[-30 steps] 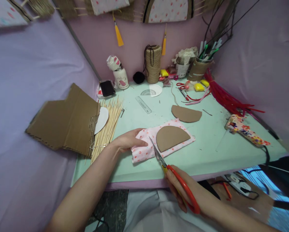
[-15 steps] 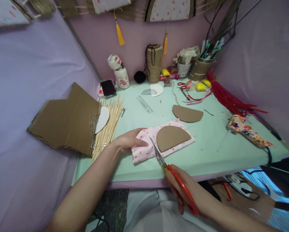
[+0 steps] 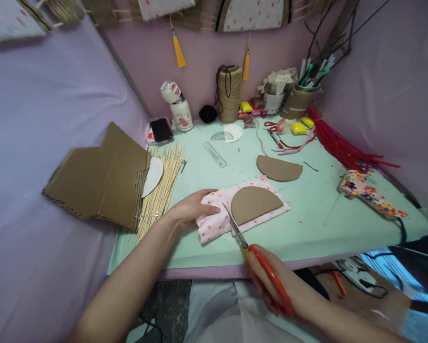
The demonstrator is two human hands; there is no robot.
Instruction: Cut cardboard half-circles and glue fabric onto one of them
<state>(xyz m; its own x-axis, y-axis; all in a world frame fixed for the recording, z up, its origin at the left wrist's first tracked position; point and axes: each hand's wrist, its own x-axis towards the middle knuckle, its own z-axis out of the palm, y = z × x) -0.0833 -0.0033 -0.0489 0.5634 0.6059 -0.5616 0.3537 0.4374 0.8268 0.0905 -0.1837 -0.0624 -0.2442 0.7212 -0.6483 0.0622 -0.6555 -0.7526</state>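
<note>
My left hand (image 3: pixel 196 207) is closed on the left part of a pink fabric piece (image 3: pixel 214 227) with red dots, thumb on top and fingers hidden beneath. A half-round cardboard piece (image 3: pixel 255 204) lies on the fabric's right part. In my right hand (image 3: pixel 266 274) is a pair of scissors (image 3: pixel 271 271) with red handles. Its blades are at the fabric's near edge, just left of the cardboard, with one blade showing on top. The fabric is slit there. Beyond the fabric lies a second half-round cardboard piece (image 3: pixel 280 168).
Left of the fabric lie a bundle of bamboo sticks (image 3: pixel 164 178) and a big cardboard sheet (image 3: pixel 99 176). A floral glue gun (image 3: pixel 371 195) and red pipe cleaners (image 3: pixel 339 138) are at right. Farther back are a ruler (image 3: pixel 215 155), a twine spool (image 3: pixel 230 95) and a bottle (image 3: pixel 181 112).
The scissor blades have closed further, and the slit at the fabric's near edge shows more clearly. My left hand stays on the fabric.
</note>
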